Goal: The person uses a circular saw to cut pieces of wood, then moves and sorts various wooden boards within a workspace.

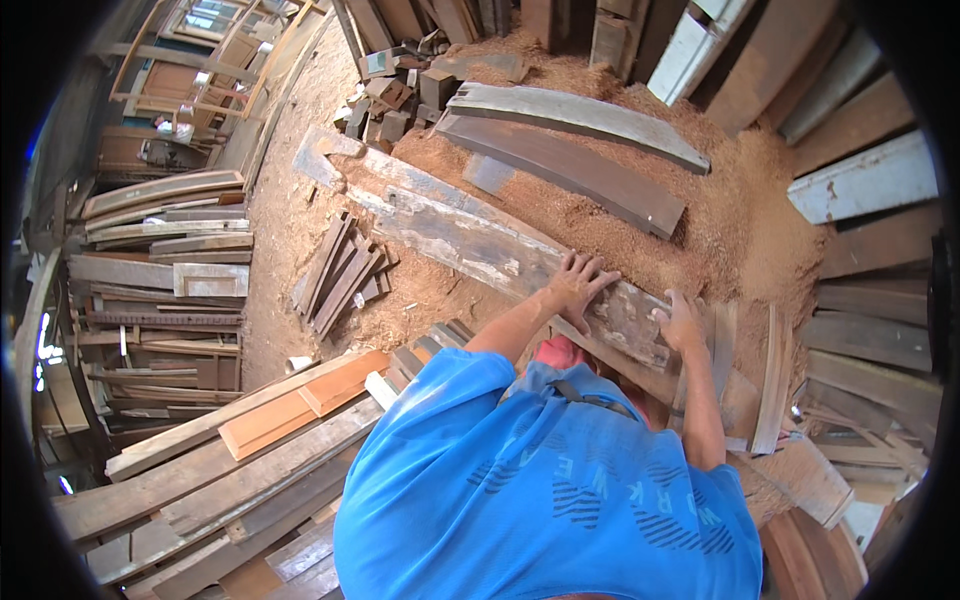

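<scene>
A long weathered plank (465, 236) with peeling, blotchy paint lies at a slant in front of me, from the far left to near my right hand. My left hand (578, 289) rests across its upper face, palm down with spread fingers. Further right, my right hand (684, 324) grips the plank near its right end, thumb on the face and fingers at the far edge. Part of that grip is hidden. Another worn board (440, 200) runs along the plank's far side, showing beneath it.
Beyond the plank, a grey beam (580, 122) and a brown beam (565, 172) lie on sawdust (765, 235). Wood offcuts (395, 92) are heaped at the far left. Short slats (345, 272) lie left of the plank. Stacked boards (215, 500) fill the near left; leaning boards (865, 180) line the right.
</scene>
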`<state>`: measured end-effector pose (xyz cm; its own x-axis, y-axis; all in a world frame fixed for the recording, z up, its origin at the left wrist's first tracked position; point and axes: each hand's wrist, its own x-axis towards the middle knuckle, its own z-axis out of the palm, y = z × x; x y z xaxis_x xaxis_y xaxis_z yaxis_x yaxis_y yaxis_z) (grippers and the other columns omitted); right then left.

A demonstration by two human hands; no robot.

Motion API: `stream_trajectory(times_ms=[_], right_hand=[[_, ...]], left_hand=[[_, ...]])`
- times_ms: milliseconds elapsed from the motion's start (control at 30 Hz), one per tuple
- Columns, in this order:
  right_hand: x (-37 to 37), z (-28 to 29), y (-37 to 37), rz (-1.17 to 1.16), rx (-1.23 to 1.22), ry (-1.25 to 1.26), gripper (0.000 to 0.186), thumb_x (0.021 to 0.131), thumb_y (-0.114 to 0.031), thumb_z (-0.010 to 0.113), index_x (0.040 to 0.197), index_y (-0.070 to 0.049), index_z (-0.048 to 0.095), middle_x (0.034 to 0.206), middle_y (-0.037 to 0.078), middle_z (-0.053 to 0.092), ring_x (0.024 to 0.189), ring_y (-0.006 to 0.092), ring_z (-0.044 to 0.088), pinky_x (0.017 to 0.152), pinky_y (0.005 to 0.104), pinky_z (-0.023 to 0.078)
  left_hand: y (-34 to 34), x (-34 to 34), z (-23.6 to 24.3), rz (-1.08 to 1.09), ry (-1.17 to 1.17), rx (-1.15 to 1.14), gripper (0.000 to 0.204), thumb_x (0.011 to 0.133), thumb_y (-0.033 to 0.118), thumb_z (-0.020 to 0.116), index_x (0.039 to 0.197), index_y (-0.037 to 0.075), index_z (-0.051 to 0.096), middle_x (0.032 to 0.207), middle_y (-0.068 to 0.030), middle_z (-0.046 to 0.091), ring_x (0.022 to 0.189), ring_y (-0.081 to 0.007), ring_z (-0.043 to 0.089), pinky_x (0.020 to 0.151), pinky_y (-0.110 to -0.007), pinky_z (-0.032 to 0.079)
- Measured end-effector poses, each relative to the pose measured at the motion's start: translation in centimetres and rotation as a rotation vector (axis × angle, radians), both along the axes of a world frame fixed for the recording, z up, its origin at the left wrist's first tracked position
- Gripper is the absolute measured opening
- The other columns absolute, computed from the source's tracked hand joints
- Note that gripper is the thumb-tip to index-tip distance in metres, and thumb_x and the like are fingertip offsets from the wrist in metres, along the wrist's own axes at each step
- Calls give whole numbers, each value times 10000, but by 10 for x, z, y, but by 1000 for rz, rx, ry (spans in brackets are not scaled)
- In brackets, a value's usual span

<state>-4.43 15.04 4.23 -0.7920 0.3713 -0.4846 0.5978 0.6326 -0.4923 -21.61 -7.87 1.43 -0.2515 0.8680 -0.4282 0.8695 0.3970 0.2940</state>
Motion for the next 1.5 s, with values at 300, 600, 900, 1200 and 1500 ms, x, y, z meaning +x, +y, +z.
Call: stream_trajectory(times_ms=[300, 600, 900, 1200, 1500], right_hand=[[-59, -64, -36, 216, -42, -148, 682, 852, -411, 776, 1403, -69, 564, 1349, 254, 634, 1278, 429, 587, 1083, 500, 451], [-56, -79, -43, 130, -52, -58, 666, 813, -415, 821, 1335, -54, 621, 1266, 231, 685, 1197, 384, 648, 1031, 467, 489], [-72, -58, -45, -12, -262, -174, 560, 799, -221, 857, 1271, -25, 629, 1072, 174, 706, 836, 231, 699, 764, 410, 572], [-79, -74, -37, 147, -204, -136, 592, 796, -217, 859, 1288, 11, 621, 1174, 208, 705, 1071, 285, 679, 942, 422, 532], [-81, -66, -45, -65, -387, -256, 583, 791, -217, 869, 1270, 8, 625, 1145, 188, 701, 1063, 282, 670, 923, 412, 541]], left_hand=[[-19, 25, -18, 420, -27, 608, 861, 776, 451, 832, 1505, 166, 473, 1492, -289, 457, 1397, -459, 429, 1153, -603, 335], [-268, -74, -58, 1728, -607, 1070, 279, 1054, 333, 596, 997, 63, 554, 795, -55, 645, 629, -138, 605, 553, -307, 526], [-392, -262, -68, 2233, -773, 1034, 560, 1048, 490, 539, 1342, 22, 448, 1228, -201, 633, 1022, -328, 667, 781, -507, 591], [-437, -247, -133, 2175, -531, 1302, 159, 1031, 177, 512, 1047, 20, 493, 978, -132, 597, 841, -307, 650, 730, -550, 632], [-414, -109, -197, 2076, -1121, 2308, 47, 940, 10, 439, 951, 41, 474, 857, -114, 576, 754, -237, 619, 618, -375, 564]])
